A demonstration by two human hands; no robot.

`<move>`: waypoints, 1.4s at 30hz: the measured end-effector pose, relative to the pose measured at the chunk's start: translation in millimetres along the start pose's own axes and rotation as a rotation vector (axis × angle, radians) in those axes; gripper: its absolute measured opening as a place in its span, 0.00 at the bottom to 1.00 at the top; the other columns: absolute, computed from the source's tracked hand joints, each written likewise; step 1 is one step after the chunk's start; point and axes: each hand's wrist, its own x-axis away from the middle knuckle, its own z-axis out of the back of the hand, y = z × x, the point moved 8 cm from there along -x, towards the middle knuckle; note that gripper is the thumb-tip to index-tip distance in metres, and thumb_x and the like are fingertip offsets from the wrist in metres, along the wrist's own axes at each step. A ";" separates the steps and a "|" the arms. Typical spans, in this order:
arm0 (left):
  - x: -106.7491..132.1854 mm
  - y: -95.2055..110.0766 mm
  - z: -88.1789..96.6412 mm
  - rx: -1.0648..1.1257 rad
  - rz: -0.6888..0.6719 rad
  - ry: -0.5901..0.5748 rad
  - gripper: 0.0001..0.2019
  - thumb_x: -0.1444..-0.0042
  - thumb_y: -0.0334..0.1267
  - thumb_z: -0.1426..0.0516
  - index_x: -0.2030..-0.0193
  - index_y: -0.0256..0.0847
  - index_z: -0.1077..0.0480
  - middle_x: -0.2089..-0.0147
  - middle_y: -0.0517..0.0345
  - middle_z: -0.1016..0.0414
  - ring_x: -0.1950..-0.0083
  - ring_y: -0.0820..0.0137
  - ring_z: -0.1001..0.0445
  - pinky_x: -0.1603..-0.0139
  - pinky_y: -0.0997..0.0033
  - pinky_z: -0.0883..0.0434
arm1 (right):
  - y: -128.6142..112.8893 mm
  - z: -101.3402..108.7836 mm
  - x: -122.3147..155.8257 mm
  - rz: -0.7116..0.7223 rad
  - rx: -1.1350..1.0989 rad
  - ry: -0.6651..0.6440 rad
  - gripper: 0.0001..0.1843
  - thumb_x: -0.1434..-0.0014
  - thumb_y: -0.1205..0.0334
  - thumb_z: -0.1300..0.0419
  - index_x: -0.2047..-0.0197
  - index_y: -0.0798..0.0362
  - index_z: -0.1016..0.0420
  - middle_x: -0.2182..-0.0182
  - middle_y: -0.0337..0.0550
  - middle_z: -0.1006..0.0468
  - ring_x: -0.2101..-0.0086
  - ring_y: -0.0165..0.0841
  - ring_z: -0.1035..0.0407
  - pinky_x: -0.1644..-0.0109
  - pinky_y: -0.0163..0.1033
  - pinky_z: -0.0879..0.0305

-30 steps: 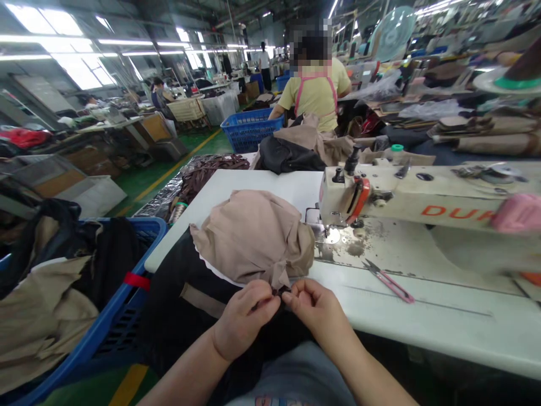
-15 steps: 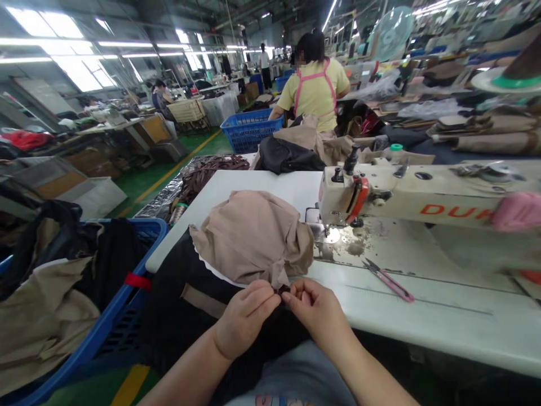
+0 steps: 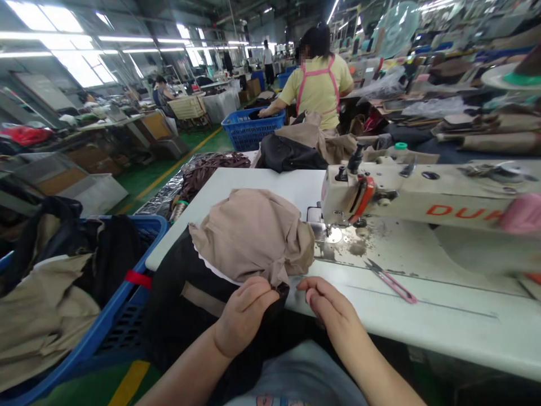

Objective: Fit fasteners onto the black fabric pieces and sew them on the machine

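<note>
A beige and black fabric piece (image 3: 253, 237), perhaps a bag with its lining, lies bunched at the table's left front, its black part hanging over the edge. My left hand (image 3: 247, 313) pinches the dark edge of this piece close to its gathered beige corner. Just to the right, apart from the cloth, is my right hand (image 3: 332, 310); its fingers are half curled, with thumb and index apart and nothing visible between them. Pink-handled thread snips (image 3: 393, 282) rest on the tabletop farther right. Behind them stands a sewing machine (image 3: 406, 197), the cloth lying left of its needle area.
At my left, a blue basket (image 3: 143, 225) holds black and beige pieces. A white table (image 3: 224, 177) carries the machine. Beyond it are dark and beige fabric (image 3: 291, 152), brown strips (image 3: 211, 172), another blue basket (image 3: 249, 132) and a co-worker (image 3: 319, 84) in a yellow top.
My right hand has let go of the fabric edge and moved slightly right. My left hand keeps its pinch in nearly the same place. The co-worker's arm reaches farther over the far basket.
</note>
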 end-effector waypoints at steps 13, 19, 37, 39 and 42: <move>6.5 -5.1 -3.2 0.030 0.053 -0.012 0.12 0.30 0.26 0.48 0.46 0.40 0.27 0.55 0.52 0.23 0.51 0.66 0.24 0.47 0.63 0.22 | -39.5 -4.7 24.1 0.406 0.218 0.198 0.10 0.33 0.58 0.39 0.50 0.49 0.24 0.66 0.41 0.20 0.68 0.32 0.25 0.61 0.36 0.26; 5.0 -4.1 -1.9 0.039 0.054 0.014 0.12 0.31 0.24 0.47 0.48 0.38 0.27 0.57 0.51 0.23 0.52 0.66 0.24 0.49 0.64 0.22 | -46.4 -10.9 25.9 0.456 0.311 0.211 0.06 0.33 0.62 0.42 0.53 0.49 0.26 0.67 0.40 0.22 0.71 0.30 0.29 0.64 0.35 0.29; 7.9 -5.7 -3.4 0.039 0.059 0.021 0.12 0.32 0.25 0.47 0.47 0.38 0.26 0.56 0.51 0.23 0.51 0.66 0.23 0.46 0.64 0.23 | -52.4 -18.1 25.5 0.502 0.437 0.179 0.06 0.33 0.64 0.43 0.55 0.49 0.26 0.69 0.38 0.26 0.72 0.30 0.31 0.66 0.36 0.32; 8.8 -5.9 -4.2 0.029 0.054 0.021 0.12 0.31 0.25 0.47 0.47 0.39 0.26 0.56 0.51 0.22 0.51 0.66 0.23 0.46 0.64 0.22 | -53.6 -19.0 26.4 0.511 0.462 0.181 0.06 0.33 0.65 0.44 0.56 0.49 0.25 0.70 0.39 0.26 0.73 0.30 0.31 0.67 0.35 0.32; 7.7 -5.2 -4.0 0.016 0.054 0.028 0.12 0.31 0.26 0.47 0.47 0.40 0.26 0.56 0.51 0.22 0.51 0.65 0.23 0.47 0.63 0.22 | -52.2 -19.5 26.7 0.507 0.483 0.186 0.07 0.33 0.65 0.44 0.57 0.49 0.25 0.70 0.39 0.26 0.72 0.31 0.31 0.68 0.35 0.33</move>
